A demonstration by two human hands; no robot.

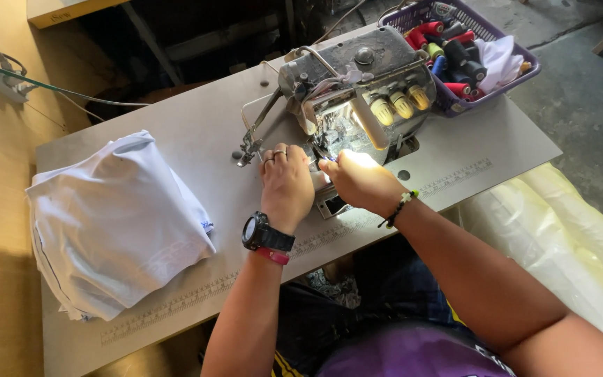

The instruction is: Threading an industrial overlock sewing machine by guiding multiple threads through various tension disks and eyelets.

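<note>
Folded white fabric pile sits at your far left on grey work table, well apart from machine. Purple plastic basket at table's far right corner holds thread cones in red, black, blue, plus white cloth. Printed ruler strip runs along near table edge. Pale plastic sheeting lies below, to your right.

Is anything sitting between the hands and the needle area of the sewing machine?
Nothing visible does. The left hand and right hand are both already at the front of the sewing machine, under its lamp. The folded white cloth lies off to the left on the table, apart from them.
</note>
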